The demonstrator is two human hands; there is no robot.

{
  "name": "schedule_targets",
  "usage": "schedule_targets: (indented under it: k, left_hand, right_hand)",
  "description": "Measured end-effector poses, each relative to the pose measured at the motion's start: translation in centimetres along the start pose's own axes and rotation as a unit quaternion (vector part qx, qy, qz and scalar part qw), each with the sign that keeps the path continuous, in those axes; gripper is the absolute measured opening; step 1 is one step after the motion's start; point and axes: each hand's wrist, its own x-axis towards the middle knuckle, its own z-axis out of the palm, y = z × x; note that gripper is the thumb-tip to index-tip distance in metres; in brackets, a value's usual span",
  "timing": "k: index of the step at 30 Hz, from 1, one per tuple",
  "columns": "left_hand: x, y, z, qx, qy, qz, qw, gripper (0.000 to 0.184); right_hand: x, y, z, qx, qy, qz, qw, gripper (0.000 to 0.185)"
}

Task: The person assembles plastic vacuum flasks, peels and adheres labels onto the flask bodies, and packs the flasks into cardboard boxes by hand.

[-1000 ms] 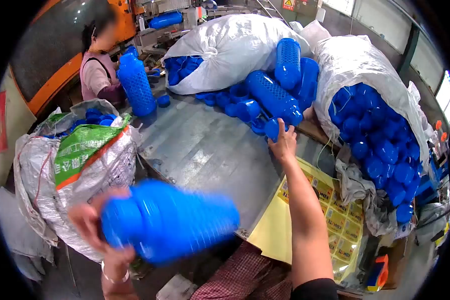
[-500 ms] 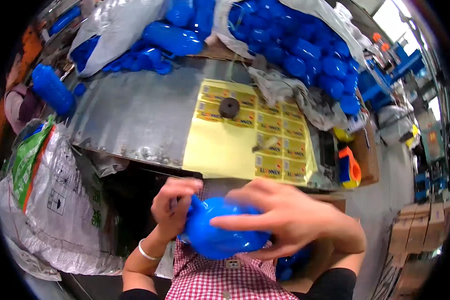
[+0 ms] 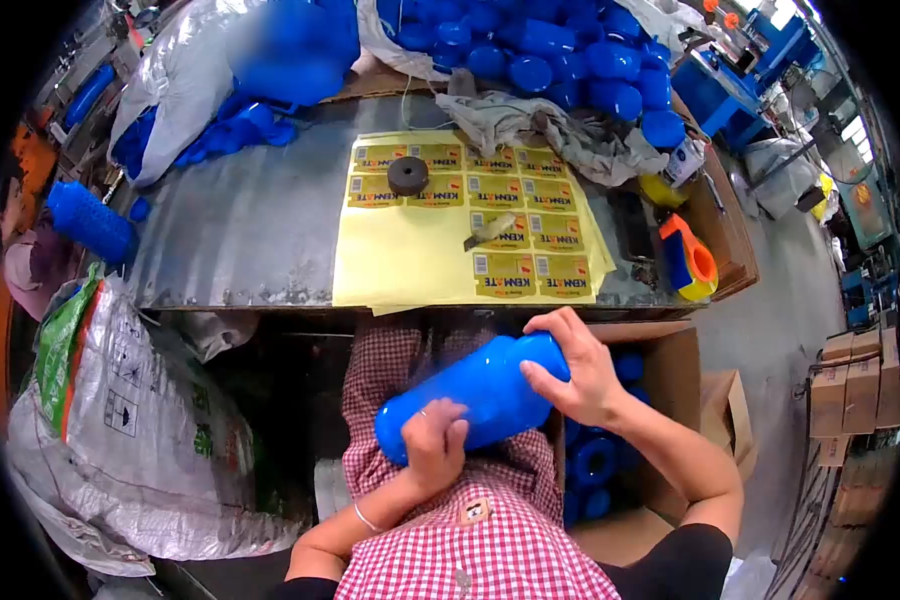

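Note:
A glossy blue plastic bottle (image 3: 490, 390) lies tilted above my lap, its right end higher than its left. Around that upper right end, the fingers and thumb of my right hand (image 3: 582, 378) are closed. My left hand (image 3: 435, 445) is curled against the bottle's near side toward the lower end, with a ring on one finger. Whether anything thin is between those fingers and the bottle is hidden. Beyond the bottle, on the metal table, lies a yellow sheet of printed labels (image 3: 410, 255), with part of it bare backing. A dark round weight (image 3: 408, 176) rests on it.
Blue bottles fill a white sack (image 3: 610, 70) at the back; another sack (image 3: 160, 90) sits left. A cardboard box (image 3: 665, 385) with blue bottles stands at my right below the table (image 3: 240, 220). A tape dispenser (image 3: 688, 258) sits at the right edge. A large sack (image 3: 130, 430) stands left.
The bottle has turned from end-on to lengthwise. My right hand has moved to its upper right end, and my left hand has come down onto its near side. The view has shifted.

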Motion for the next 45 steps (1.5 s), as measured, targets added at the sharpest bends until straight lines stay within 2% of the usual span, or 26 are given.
schedule_targets:
  k: [1, 5, 7, 9, 11, 13, 14, 15, 17, 19, 21, 23, 24, 26, 29, 31, 32, 34, 36, 38, 39, 41, 42, 43, 44, 45]
  left_hand:
    - [1.0, -0.8, -0.1, 0.029, 0.028, 0.044, 0.998, 0.013]
    - [4.9, -2.0, -2.7, -0.11, -0.033, -0.156, 0.981, 0.037]
    - [4.8, -1.9, -3.3, -0.102, -0.014, -0.192, 0.976, 0.04]
    - [1.8, -0.9, -1.7, -0.043, 0.072, -0.203, 0.976, 0.043]
    - [-3.0, -0.2, 1.7, 0.006, -0.014, -0.01, 1.0, 0.017]
    - [-2.3, 1.3, 2.0, -0.037, -0.034, -0.061, 0.997, 0.024]
    - [-0.9, 1.3, 1.2, 0.013, -0.007, -0.066, 0.998, 0.02]
    - [0.9, 1.2, -0.5, 0.065, 0.024, -0.078, 0.995, 0.018]
    - [5.3, 0.5, -3.3, 0.073, 0.047, -0.111, 0.99, 0.023]
    - [7.9, -1.9, -5.3, -0.028, 0.014, -0.158, 0.987, 0.023]
    - [8.2, -5.1, -5.9, -0.13, -0.048, -0.197, 0.971, 0.026]
    - [7.8, -5.1, -5.5, -0.16, -0.011, -0.185, 0.97, 0.023]
    - [7.5, -4.5, -4.6, -0.173, -0.036, -0.183, 0.967, 0.023]
    - [4.9, -2.8, -3.5, 0.0, 0.16, -0.17, 0.972, 0.028]
    - [-1.7, -7.6, -5.5, 0.038, 0.107, -0.171, 0.979, 0.016]
    - [-0.9, -9.0, -5.3, -0.188, 0.119, -0.214, 0.951, 0.026]
    - [-0.3, -8.4, -5.5, -0.031, 0.053, -0.058, 0.996, 0.03]
    - [0.6, -6.8, -5.1, 0.126, -0.022, 0.101, 0.987, 0.035]
    - [0.8, -6.9, -4.6, -0.065, -0.004, -0.193, 0.979, 0.048]
    - [-0.6, -6.5, -3.1, -0.108, 0.081, -0.285, 0.949, 0.057]
    - [-0.9, -5.4, -2.7, -0.108, 0.084, -0.281, 0.95, 0.057]
    - [-1.2, -3.6, -3.0, -0.141, 0.163, -0.321, 0.922, 0.048]
    - [-0.6, -2.7, -3.6, -0.145, 0.145, -0.239, 0.949, 0.041]
    - [0.2, -1.8, -4.6, -0.127, 0.165, -0.244, 0.947, 0.041]
    - [1.4, -0.9, -5.9, -0.089, 0.154, -0.113, 0.978, 0.039]
    - [3.0, 0.5, -7.4, -0.04, 0.133, 0.017, 0.99, 0.039]
  right_hand:
    - [0.1, 0.0, -0.2, -0.003, 0.004, -0.002, 1.0, 0.053]
    - [0.1, -1.1, -2.2, 0.047, -0.079, -0.13, 0.987, 0.078]
    - [0.2, -2.8, -2.8, 0.012, -0.142, -0.115, 0.983, 0.078]
    - [0.5, -2.3, -1.5, -0.123, -0.045, -0.056, 0.99, 0.076]
    - [2.6, -1.3, -1.9, -0.202, -0.084, 0.158, 0.963, 0.078]
    - [3.9, -1.5, -4.2, -0.156, -0.202, 0.221, 0.941, 0.082]
    - [4.7, -2.1, -5.7, -0.092, -0.219, 0.211, 0.948, 0.081]
    - [5.3, -2.5, -6.6, -0.029, -0.241, 0.197, 0.95, 0.08]
    - [5.6, 0.5, -4.2, 0.014, -0.109, -0.027, 0.994, 0.072]
    - [6.9, -0.2, -2.4, 0.106, -0.039, -0.265, 0.958, 0.07]
    - [5.9, -2.1, -0.5, 0.153, -0.079, -0.297, 0.939, 0.067]
    - [5.2, -3.1, 0.0, 0.065, -0.04, -0.311, 0.947, 0.057]
    - [4.7, -3.0, 0.0, 0.059, -0.025, -0.289, 0.955, 0.057]
    - [3.4, -2.8, 0.4, 0.007, 0.018, -0.236, 0.971, 0.048]
    - [1.9, -0.8, 0.4, 0.006, -0.007, -0.185, 0.983, 0.047]
    - [0.4, -2.5, 1.9, 0.116, 0.062, -0.38, 0.916, 0.055]
    - [-0.4, -3.6, 1.9, 0.079, 0.063, -0.4, 0.911, 0.056]
    - [-0.7, -4.1, 2.5, 0.027, 0.085, -0.391, 0.916, 0.057]
    - [-0.2, -3.3, 2.4, -0.001, 0.108, -0.316, 0.942, 0.05]
    - [-0.5, -3.6, 2.5, -0.01, 0.134, -0.272, 0.953, 0.046]
    - [-0.8, -3.9, 2.8, 0.001, 0.17, -0.266, 0.949, 0.045]
    - [0.1, -4.0, 0.1, 0.041, 0.053, -0.232, 0.97, 0.044]
    - [1.7, -3.3, -0.7, 0.163, 0.007, -0.223, 0.961, 0.037]
    - [4.3, -1.5, -0.2, 0.318, -0.019, -0.226, 0.921, 0.031]
    - [6.6, 0.0, -0.3, 0.389, -0.042, -0.139, 0.909, 0.032]
    - [9.4, 1.8, 0.3, 0.224, 0.048, -0.141, 0.963, 0.036]
